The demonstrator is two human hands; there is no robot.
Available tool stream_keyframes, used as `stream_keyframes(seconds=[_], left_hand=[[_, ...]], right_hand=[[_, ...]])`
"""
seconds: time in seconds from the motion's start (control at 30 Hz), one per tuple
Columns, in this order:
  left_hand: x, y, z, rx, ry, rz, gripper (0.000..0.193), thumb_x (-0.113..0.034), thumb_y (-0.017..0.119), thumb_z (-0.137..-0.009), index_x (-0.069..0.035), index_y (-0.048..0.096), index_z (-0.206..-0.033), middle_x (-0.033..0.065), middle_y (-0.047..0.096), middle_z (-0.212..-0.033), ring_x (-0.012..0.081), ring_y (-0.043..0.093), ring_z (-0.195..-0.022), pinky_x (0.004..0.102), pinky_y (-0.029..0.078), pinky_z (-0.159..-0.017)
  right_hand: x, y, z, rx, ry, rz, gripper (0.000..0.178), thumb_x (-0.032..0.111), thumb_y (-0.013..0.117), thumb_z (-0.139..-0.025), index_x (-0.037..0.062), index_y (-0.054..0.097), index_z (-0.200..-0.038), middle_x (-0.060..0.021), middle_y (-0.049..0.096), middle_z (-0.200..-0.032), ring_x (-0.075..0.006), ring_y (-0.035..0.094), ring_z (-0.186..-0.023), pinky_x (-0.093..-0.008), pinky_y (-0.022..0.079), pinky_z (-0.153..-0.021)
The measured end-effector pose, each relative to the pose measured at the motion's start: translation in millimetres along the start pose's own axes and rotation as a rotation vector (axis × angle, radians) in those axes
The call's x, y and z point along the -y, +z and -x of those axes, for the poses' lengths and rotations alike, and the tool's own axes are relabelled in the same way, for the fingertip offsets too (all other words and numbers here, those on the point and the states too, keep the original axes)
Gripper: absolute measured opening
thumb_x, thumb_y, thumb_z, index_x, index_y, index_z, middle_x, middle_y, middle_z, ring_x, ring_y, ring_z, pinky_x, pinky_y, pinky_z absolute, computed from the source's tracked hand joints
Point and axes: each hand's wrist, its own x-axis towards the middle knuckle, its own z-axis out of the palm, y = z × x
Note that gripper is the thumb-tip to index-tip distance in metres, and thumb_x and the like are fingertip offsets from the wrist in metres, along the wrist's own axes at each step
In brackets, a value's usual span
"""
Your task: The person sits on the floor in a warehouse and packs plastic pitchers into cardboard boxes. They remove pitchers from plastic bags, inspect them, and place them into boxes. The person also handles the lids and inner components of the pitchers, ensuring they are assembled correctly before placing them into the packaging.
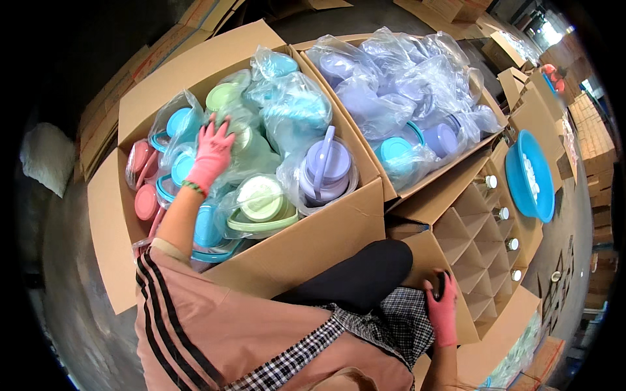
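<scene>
My left hand (212,155), in a pink glove, reaches into a cardboard box (306,228) of plastic-bagged jugs with handles. Its fingers are spread over a green jug (242,140) in clear plastic; whether they press on it I cannot tell. Around that hand lie a blue jug (181,168), a pink jug (146,202), a pale green jug (261,199) and a purple jug (326,161). My right hand (443,311), also gloved, is beside the near wall of a divided carton (466,293), fingers slightly curled and apart, holding nothing visible.
Several glass bottles with white caps (501,214) stand along the divided carton's far side. A second box (385,189) holds bagged purple jugs (365,107). Beyond sits a blue basin (544,207) with small white pieces. Flattened cardboard (156,49) is stacked at the left.
</scene>
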Motion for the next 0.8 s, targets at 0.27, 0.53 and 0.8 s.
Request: stream_keyframes(seconds=[0.27,0.53,0.8], left_hand=[[-38,-62,-22,-0.238,-0.017,0.328,0.059,-0.031,0.066,-0.066,-0.012,0.046,-0.119,0.0128,0.04,-0.126,0.0363,0.031,-0.12,0.0492,0.025,-0.098],[-105,-36,-90,0.419,-0.171,0.258,0.047,-0.033,0.062,-0.072,-0.015,0.051,-0.114,0.0139,0.052,-0.115,0.0272,0.043,-0.115,0.0481,0.026,-0.098],[-114,-248,-87,-0.663,0.228,0.379,0.03,-0.015,0.067,-0.064,-0.006,0.059,-0.091,0.0144,0.061,-0.085,0.033,0.055,-0.08,0.0402,0.042,-0.076]], right_hand=[[-108,5,87,-0.138,0.14,0.075,0.03,0.014,0.058,-0.079,0.0004,0.049,-0.104,-0.018,0.048,-0.103,-0.0342,0.047,-0.098,-0.0376,0.037,-0.086],[-101,14,91,-0.282,-0.006,0.1,0.026,0.014,0.059,-0.073,0.0009,0.05,-0.094,-0.0158,0.05,-0.095,-0.0355,0.046,-0.092,-0.0431,0.036,-0.082],[-109,8,109,-0.309,0.06,0.058,0.028,0.014,0.06,-0.074,0.0001,0.05,-0.096,-0.0154,0.051,-0.097,-0.0341,0.047,-0.092,-0.0405,0.037,-0.083]])
